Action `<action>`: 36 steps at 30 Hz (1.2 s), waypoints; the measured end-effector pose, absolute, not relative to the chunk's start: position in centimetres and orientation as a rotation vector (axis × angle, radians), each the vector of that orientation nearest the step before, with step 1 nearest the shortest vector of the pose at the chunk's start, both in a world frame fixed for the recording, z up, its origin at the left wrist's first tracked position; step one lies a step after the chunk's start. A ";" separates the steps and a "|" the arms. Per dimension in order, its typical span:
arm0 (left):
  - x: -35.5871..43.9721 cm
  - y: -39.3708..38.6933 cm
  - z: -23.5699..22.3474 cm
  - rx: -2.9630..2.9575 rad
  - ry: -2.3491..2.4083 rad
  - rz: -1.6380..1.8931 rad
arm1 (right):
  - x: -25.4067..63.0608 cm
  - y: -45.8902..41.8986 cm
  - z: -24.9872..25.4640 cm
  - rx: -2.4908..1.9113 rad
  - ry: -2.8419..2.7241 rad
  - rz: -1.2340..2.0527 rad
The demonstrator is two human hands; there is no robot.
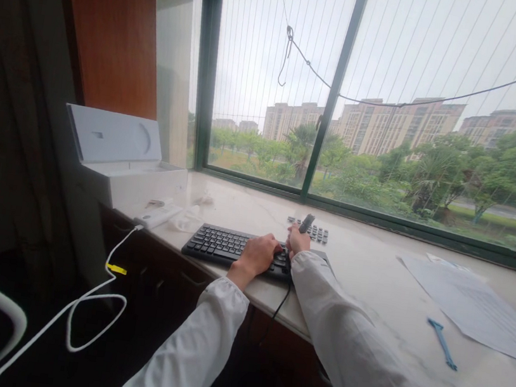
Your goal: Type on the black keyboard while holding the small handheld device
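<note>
A black keyboard (222, 244) lies on the pale stone windowsill (363, 266), its cable hanging over the front edge. My left hand (256, 255) rests on the keyboard's right part with its fingers curled over the keys. My right hand (298, 240), just beyond the keyboard's right end, grips a small dark tool (306, 223) that points up and away. Behind it, several loose dark keycaps (314, 231) lie in rows on the sill. Both arms wear white sleeves.
An open white box (123, 158) stands at the sill's left end, with a white device and cable (101, 287) trailing down. Sheets of paper (473, 304) and a blue tool (442, 342) lie to the right. The window frame runs behind.
</note>
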State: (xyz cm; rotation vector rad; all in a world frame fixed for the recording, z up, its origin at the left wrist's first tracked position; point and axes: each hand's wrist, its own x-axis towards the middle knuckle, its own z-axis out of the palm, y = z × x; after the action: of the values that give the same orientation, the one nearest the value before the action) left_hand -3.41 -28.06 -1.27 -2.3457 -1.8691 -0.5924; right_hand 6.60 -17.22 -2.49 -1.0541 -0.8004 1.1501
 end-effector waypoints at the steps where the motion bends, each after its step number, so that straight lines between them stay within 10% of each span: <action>1: -3.4 -28.0 -1.4 -2.338 -1.875 -0.601 | 6.5 -17.3 -2.5 -1.051 -0.824 1.156; 36: -4.5 -26.6 -0.3 -2.389 -2.144 -0.704 | 6.0 -21.2 -1.9 -0.926 -1.516 0.535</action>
State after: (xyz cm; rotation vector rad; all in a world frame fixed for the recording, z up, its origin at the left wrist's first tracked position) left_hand -4.50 -26.56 -0.33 -2.3886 -2.1442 -0.7035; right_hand 6.03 -21.19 -1.89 -0.9261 -1.5157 0.5346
